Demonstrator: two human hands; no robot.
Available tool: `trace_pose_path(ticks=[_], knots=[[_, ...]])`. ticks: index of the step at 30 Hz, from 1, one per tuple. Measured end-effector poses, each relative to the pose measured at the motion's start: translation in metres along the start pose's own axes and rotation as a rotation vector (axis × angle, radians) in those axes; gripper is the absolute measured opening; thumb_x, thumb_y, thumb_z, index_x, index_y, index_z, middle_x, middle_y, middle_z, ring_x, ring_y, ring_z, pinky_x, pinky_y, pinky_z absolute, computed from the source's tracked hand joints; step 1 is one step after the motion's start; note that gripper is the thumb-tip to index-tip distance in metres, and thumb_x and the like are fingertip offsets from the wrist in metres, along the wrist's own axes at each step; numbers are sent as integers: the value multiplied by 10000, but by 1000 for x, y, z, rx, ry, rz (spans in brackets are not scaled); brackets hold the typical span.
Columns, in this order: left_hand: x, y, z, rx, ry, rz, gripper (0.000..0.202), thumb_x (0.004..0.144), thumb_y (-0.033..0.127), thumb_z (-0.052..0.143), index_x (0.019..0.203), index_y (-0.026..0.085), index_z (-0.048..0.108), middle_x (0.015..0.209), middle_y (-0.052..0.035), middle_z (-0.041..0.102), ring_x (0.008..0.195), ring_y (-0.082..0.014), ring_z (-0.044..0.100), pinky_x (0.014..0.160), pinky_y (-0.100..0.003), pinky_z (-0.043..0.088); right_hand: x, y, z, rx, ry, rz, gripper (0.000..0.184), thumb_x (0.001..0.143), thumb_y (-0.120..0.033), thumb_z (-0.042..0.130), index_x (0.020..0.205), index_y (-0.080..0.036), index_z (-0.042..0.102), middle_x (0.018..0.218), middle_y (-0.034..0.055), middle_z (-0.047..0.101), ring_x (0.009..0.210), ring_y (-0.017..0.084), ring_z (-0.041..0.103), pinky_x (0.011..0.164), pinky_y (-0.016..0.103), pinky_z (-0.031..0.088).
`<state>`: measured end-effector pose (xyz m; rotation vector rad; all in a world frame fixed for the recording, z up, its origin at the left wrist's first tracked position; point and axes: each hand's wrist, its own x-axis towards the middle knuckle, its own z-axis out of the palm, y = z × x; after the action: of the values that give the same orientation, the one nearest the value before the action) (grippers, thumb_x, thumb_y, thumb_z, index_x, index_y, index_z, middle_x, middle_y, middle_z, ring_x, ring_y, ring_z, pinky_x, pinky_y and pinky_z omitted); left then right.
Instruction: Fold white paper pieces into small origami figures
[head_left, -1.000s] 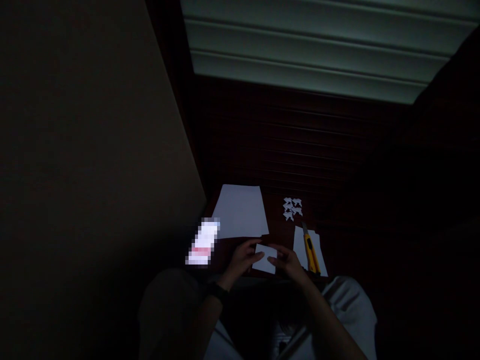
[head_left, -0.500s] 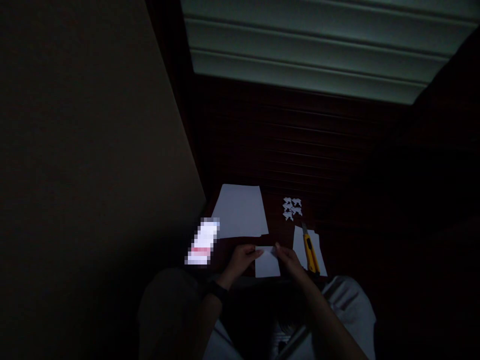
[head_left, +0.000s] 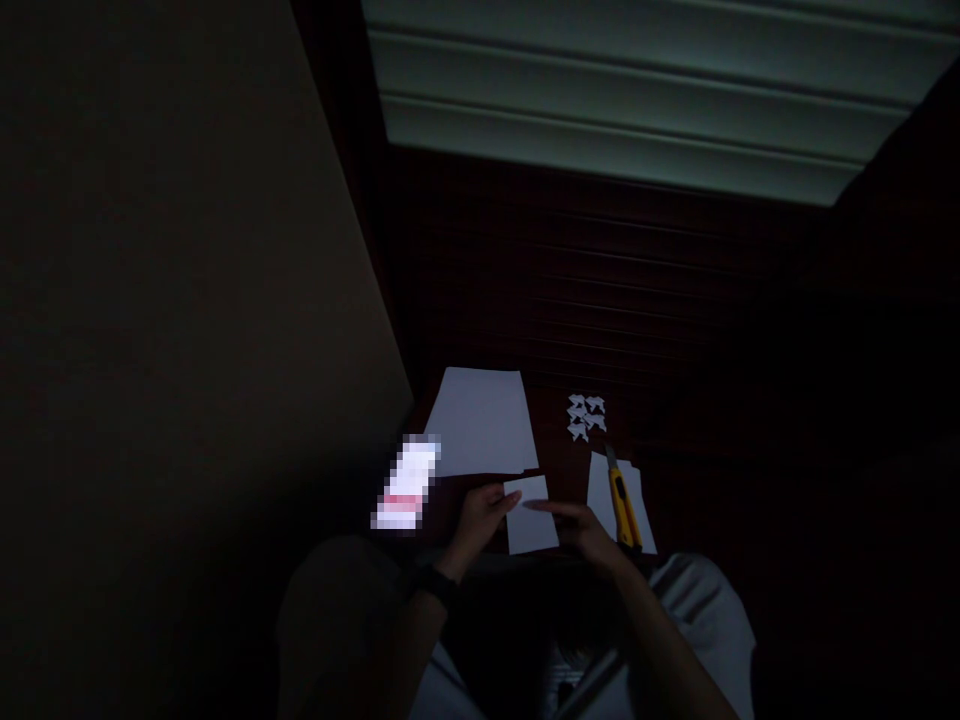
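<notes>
A small white sheet of paper (head_left: 531,532) lies tilted between my hands, close to my lap. Its left edge is pinched by my left hand (head_left: 477,518), thumb on top and fingers partly hidden beneath. My right hand (head_left: 589,533) reaches in from the right with the index finger stretched over the sheet's surface; its other fingers are dim and hard to make out. Just right of that hand, a yellow utility knife (head_left: 621,505) with its blade out rests on a stack of cut white paper (head_left: 600,490).
Large white sheets (head_left: 480,425) lie at the back left of the dark table. A lit phone (head_left: 409,485), its screen blurred, sits at the left. Several small folded paper figures (head_left: 585,415) are grouped at the back right. A wall (head_left: 300,300) rises on the left.
My right hand has let go of the paper's upper right edge and moved its index finger over the sheet. The paper's far edge looks flatter and the sheet is turned slightly.
</notes>
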<state>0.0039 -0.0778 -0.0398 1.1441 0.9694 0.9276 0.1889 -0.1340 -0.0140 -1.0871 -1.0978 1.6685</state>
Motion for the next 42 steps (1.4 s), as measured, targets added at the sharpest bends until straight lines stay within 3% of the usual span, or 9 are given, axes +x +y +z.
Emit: trace_pose_path(ticks=[5, 11, 21, 29, 33, 37, 42], knots=[[-3, 2, 0, 46, -10, -35, 360, 662, 457, 627, 733, 105, 623, 700, -56, 661, 593, -156, 595, 454, -201, 407, 1, -3, 3, -221, -160, -50, 375, 594, -212, 648, 968, -183, 665, 1020, 68, 640, 961, 254, 571, 878, 414, 408], [-2, 2, -1, -20, -44, -41, 359, 660, 443, 635, 782, 105, 635, 760, -78, 671, 651, -173, 615, 523, -236, 454, 3, 5, -3, -260, -73, -71, 229, 670, -235, 584, 864, -180, 693, 946, 59, 669, 905, 227, 601, 845, 385, 437], [-2, 1, -1, 17, -36, -50, 351, 644, 441, 647, 752, 108, 621, 730, -72, 665, 628, -171, 605, 500, -224, 434, 4, 2, -2, -269, -149, -41, 382, 621, -341, 679, 970, -186, 662, 1057, 76, 625, 979, 247, 567, 879, 394, 413], [-4, 1, 0, 18, -30, -55, 336, 618, 429, 670, 696, 111, 594, 669, -47, 647, 592, -156, 597, 477, -213, 426, 1, 1, -4, -274, -77, -44, 272, 686, -354, 635, 876, -166, 684, 896, 58, 676, 863, 223, 601, 815, 369, 434], [-5, 4, 1, -10, -63, -98, 350, 613, 426, 675, 752, 114, 601, 739, -66, 659, 645, -176, 614, 503, -235, 462, 2, 1, -1, -253, -140, -41, 335, 625, -297, 669, 940, -183, 672, 1006, 66, 649, 950, 250, 578, 859, 400, 417], [-4, 4, 1, 10, -41, -95, 340, 605, 417, 685, 723, 111, 593, 681, -53, 647, 616, -172, 611, 481, -228, 463, 2, 1, -3, -333, -194, -42, 286, 624, -294, 680, 883, -175, 694, 916, 69, 674, 884, 240, 598, 832, 380, 425], [-5, 3, 1, -57, -62, -79, 367, 629, 405, 673, 827, 105, 597, 778, -85, 665, 692, -201, 632, 560, -283, 505, 3, 7, -8, -238, -31, 7, 265, 667, -369, 663, 819, -153, 694, 787, 52, 681, 730, 185, 609, 705, 309, 456]])
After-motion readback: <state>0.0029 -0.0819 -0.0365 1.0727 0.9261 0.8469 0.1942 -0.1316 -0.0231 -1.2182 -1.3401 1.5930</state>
